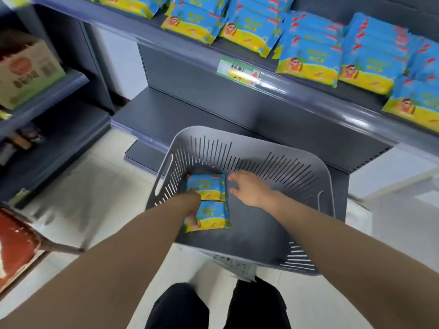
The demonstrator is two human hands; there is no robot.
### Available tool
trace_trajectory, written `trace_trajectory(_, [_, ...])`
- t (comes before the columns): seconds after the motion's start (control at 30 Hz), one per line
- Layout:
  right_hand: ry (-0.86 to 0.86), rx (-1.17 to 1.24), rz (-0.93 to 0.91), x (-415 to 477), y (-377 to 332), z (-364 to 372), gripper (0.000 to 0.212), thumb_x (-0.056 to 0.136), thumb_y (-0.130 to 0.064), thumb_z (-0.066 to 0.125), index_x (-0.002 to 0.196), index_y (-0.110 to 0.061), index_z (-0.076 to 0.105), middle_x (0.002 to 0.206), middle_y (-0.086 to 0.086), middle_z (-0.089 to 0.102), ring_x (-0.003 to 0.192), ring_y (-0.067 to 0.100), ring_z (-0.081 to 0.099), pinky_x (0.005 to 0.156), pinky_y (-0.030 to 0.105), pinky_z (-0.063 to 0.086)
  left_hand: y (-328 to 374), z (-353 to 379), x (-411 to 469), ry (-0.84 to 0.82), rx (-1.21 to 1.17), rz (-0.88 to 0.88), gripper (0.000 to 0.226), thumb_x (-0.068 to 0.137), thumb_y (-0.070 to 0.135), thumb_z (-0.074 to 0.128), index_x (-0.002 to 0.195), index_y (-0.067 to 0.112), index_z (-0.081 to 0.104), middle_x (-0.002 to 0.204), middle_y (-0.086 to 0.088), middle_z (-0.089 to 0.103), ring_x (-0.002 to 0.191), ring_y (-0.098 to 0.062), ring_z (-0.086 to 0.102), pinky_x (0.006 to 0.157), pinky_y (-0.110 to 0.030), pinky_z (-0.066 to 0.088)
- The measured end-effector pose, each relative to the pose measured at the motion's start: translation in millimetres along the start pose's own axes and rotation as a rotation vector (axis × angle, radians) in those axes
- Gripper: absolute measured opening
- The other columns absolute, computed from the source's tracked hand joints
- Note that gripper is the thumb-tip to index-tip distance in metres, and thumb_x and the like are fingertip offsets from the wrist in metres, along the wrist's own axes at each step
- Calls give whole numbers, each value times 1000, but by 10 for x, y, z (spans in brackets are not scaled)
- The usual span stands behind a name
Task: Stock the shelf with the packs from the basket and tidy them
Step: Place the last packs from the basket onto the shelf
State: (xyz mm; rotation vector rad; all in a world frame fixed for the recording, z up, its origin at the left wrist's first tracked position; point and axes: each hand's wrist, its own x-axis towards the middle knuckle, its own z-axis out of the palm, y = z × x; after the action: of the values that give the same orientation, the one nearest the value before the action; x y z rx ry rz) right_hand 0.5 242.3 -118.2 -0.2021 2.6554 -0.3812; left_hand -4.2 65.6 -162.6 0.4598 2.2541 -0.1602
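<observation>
Both hands in the basket (249, 148), a grey slotted plastic one, sitting low in front of the shelving and overlapping the bare bottom shelf (190, 110). Two packs left in it, blue and yellow, flat on the basket floor at its left side: far pack (209, 185) and near pack (215, 216), touching end to end, far one overlapping the near one's top edge slightly. Left hand (193, 206) is down on the left edge of both packs, one fingertip on the far pack's corner, thumb on the near pack's left side. Frame is motion-blurred, so I cannot tell if it actually grips or just rests there. Right hand (249, 188) is wide, fingers spread, holding nothing, just beside the far pack's right edge; contact unclear. Upper shelf (308, 92) already carries rows of the same packs (308, 60), stacked and overlapping, some skewed, front ones hanging slightly over the lip. Price label (240, 71) clipped to the shelf edge between two rows. Cardboard box (26, 70) on the separate shelving to the left. Pale tiled floor (107, 186) underneath, my dark trousers (180, 305) at the bottom of view.
</observation>
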Motion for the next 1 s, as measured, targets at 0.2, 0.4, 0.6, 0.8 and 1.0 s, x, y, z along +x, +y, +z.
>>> trace_trajectory(0.2, [-77, -23, 1, 412, 28, 278, 51, 91, -23, 58, 138, -10, 44, 139, 14, 44, 128, 33, 41, 104, 38, 38, 9, 4, 118, -78, 95, 39, 53, 88, 27, 61, 134, 6, 46, 137, -16, 48, 125, -34, 48, 101, -41, 41])
trace_trajectory(0.4, [-161, -97, 63, 730, -15, 578, 76, 84, -42, 63, 147, -19, 28, 146, 13, 33, 133, 35, 34, 109, 40, 34, -52, 103, 234, -93, -43, 133, 90, 72, 47, 74, 146, 35, 24, 131, -9, 55, 116, -32, 55, 97, -38, 47])
trace_trajectory(0.6, [-81, -63, 124, 754, -87, 603, 77, 74, -37, 76, 136, -10, 40, 135, 12, 38, 124, 34, 42, 100, 41, 40, 73, 127, 268, -140, -2, 105, 86, 76, 38, 74, 146, 21, 28, 138, -7, 49, 123, -30, 50, 103, -39, 43])
trace_trajectory(0.8, [70, -84, 28, 470, 23, 199, 37, 85, -17, 64, 119, -12, 51, 119, 15, 60, 109, 36, 58, 83, 36, 48, 115, 118, 216, -83, -66, 98, 69, 67, 33, 81, 127, 11, 54, 120, -7, 63, 108, -27, 61, 94, -35, 50])
trace_trajectory(1.0, [197, -72, 33, 52, 88, -556, 23, 84, -16, 57, 107, -17, 55, 111, 11, 64, 100, 35, 59, 70, 32, 41, 139, -368, -229, 87, -242, 204, 37, 73, 15, 74, 106, 7, 60, 94, -8, 59, 83, -17, 52, 67, -22, 35])
